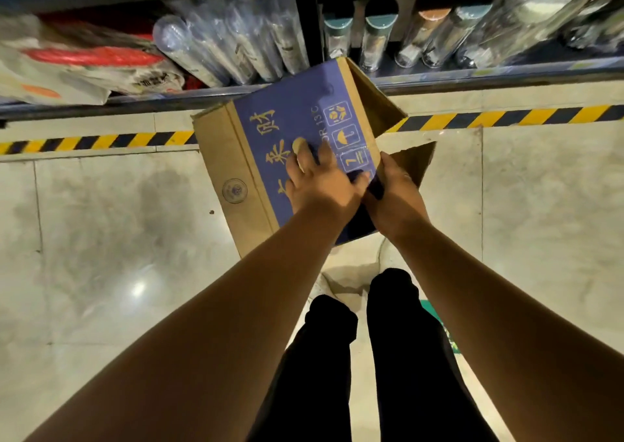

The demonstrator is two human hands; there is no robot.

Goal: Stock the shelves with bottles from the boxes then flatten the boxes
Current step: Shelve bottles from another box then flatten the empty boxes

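step: flattening box (270, 120) | box: held tilted over floor (101, 222), before shelf (472, 76) of bottles (374, 42) | left hand (320, 184): spread flat on blue panel | right hand (395, 198): apparently gripping right edge | next: press panels together, fold flaps

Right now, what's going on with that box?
A person holds a cardboard box in front of the shelf, above the floor. The left hand presses flat on its blue side; the right hand grips its edge at the open end. Bottles already stand on the shelf. The box is not flattened yet.
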